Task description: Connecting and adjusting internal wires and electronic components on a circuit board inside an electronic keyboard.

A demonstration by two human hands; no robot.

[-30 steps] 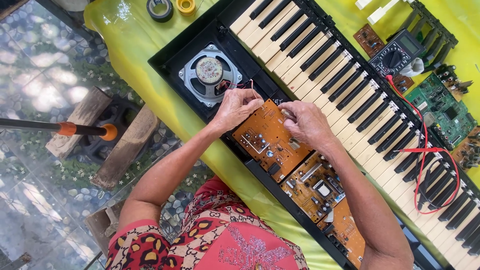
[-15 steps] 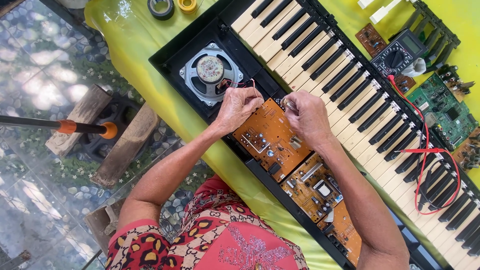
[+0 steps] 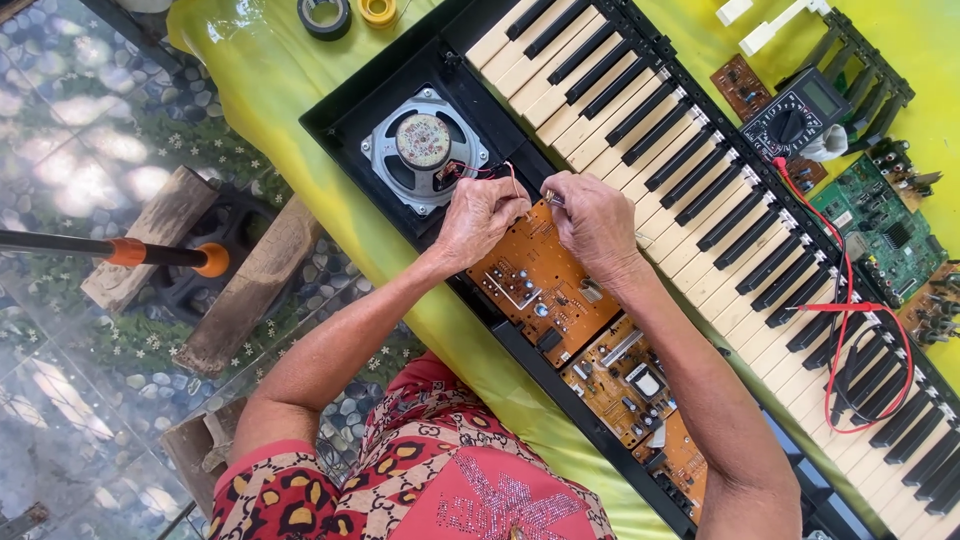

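Pinching thin red wires (image 3: pixel 497 170) between speaker (image 3: pixel 425 150) and orange circuit board (image 3: pixel 545 285), both hands meet inside an opened keyboard (image 3: pixel 640 120) on a yellow-covered worktop (image 3: pixel 270 70). Left hand (image 3: pixel 480 215) grips the wire; right hand (image 3: pixel 592 220) pinches a small metal tip (image 3: pixel 552 198). Steady hands and short, gentle pulls likely suit this delicate joint. Multimeter (image 3: pixel 795 112) lies beyond.

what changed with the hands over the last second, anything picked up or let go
Very little. Both hands crept slightly toward the upper end of the orange circuit board, by the speaker. The left hand stays pinched at the thin red wires; the right hand stays on a small metal part at the board's edge. Nothing was picked up or released. Keyboard, multimeter and tape rolls did not move.
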